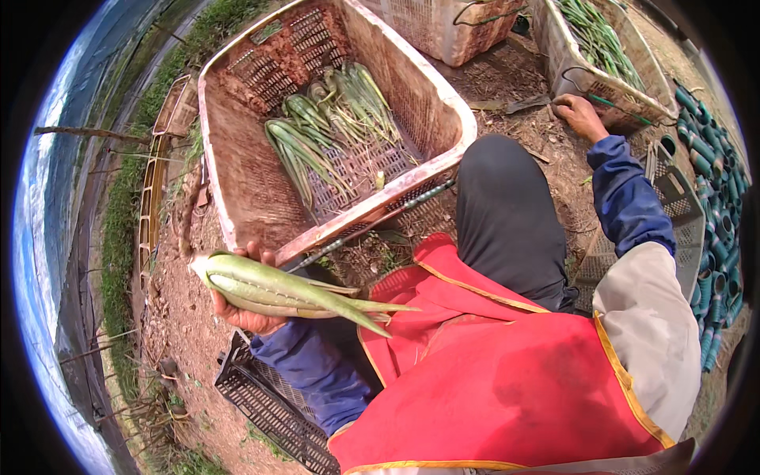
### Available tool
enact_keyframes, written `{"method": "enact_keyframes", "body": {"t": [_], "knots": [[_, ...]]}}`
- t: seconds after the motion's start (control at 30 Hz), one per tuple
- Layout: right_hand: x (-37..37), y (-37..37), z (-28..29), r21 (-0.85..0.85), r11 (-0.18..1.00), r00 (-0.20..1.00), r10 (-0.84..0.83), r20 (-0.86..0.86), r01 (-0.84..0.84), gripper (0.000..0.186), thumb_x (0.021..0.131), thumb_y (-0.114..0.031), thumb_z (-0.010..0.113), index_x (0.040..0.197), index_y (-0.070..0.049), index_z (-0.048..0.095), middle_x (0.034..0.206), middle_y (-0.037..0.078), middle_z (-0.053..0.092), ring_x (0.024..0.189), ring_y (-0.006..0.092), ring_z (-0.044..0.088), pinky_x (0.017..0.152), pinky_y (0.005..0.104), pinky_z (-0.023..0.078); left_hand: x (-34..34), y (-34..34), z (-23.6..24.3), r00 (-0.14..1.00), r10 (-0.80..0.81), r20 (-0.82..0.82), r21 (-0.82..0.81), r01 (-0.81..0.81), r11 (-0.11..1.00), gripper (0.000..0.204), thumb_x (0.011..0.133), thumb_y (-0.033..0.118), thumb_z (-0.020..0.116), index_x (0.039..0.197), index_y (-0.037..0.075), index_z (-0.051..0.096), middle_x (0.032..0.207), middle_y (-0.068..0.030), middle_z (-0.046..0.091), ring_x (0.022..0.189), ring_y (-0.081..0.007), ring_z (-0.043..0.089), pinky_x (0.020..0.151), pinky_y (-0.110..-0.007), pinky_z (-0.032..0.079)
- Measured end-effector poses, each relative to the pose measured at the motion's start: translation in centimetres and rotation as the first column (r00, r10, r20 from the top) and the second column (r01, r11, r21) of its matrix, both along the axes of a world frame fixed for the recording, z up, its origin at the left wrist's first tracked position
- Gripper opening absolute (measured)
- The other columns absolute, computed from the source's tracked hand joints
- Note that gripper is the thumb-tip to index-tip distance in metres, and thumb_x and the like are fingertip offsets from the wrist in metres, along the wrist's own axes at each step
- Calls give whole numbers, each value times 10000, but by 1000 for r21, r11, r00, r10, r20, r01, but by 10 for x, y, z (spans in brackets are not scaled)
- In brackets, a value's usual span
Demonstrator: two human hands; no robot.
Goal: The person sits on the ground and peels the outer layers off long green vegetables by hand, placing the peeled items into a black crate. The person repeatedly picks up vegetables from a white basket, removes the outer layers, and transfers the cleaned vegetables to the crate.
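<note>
Green aloe leaves [285, 291] lying crosswise, tips pointing right, left hand [247, 315] clasped around their thick ends

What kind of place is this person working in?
Most likely an outdoor farm plot at harvest. Bare soil lies underfoot, a dirt-stained plastic crate holds cut green leaves, and the left hand grips a bundle of thick leaves.

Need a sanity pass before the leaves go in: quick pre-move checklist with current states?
1. Left hand grips the aloe leaves: ok.
2. Leaves bundled, tips pointing toward the person: ok.
3. Crate has free floor beside the leaves already in it: ok.
4. Crate sits level: not ok, it tilts, propped on its near rim.
5. Right hand free: cannot tell, it rests at the far crate, fingers hidden.
</note>
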State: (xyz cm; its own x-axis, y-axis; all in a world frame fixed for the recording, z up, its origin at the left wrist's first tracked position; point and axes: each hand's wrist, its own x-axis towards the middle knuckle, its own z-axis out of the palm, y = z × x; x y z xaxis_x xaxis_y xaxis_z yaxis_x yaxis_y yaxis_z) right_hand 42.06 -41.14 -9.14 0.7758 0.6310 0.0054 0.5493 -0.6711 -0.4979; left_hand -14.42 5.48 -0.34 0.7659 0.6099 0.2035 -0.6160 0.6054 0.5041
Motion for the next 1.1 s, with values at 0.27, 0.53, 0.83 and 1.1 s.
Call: {"method": "enact_keyframes", "body": {"t": [0.27, 0.53, 0.83, 1.1], "knots": [[-53, 2, -162, -332, 943, 954, -80, -290, -22, 376, 878, -296, 629, 1122, -30, 735, 984, 266, 721, 955, 395, 702, 852, 483, 553, -50, 12, 15, 976, -96, -194, 181, 131, 975, 688, 975, 374, 584, 1518, -1, 388, 1507, -261, 460, 1335, -467, 518, 987, -588, 569], [-117, 21, -239, -334, 909, 880, -358, -311, 251, 461, 923, -424, 611, 1065, 0, 723, 1085, 282, 701, 1029, 455, 672, 918, 520, 528, -49, 10, 10, 887, 173, -427, 281, -51, 958, 669, 989, 518, 531, 1494, 94, 413, 1392, -202, 562, 1170, -426, 640, 845, -590, 634], [-116, 62, -291, -179, 926, 825, -379, -420, 334, 469, 973, -488, 625, 1077, -31, 615, 914, 205, 685, 832, 362, 674, 726, 461, 515, 23, -11, 55, 785, 145, -603, 223, -9, 975, 621, 938, 369, 617, 1408, 15, 420, 1191, -286, 620, 1048, -486, 679, 876, -654, 590], [-1, 71, -223, 377, 698, 651, -168, -740, 609, 399, 969, -482, 668, 1092, -120, 555, 669, -38, 457, 456, 82, 395, 399, 257, 295, 39, -23, 86, 671, 314, -672, 394, -35, 918, 334, 984, 136, 612, 1257, -24, 506, 944, -188, 693, 865, -309, 742, 748, -414, 646]]}}
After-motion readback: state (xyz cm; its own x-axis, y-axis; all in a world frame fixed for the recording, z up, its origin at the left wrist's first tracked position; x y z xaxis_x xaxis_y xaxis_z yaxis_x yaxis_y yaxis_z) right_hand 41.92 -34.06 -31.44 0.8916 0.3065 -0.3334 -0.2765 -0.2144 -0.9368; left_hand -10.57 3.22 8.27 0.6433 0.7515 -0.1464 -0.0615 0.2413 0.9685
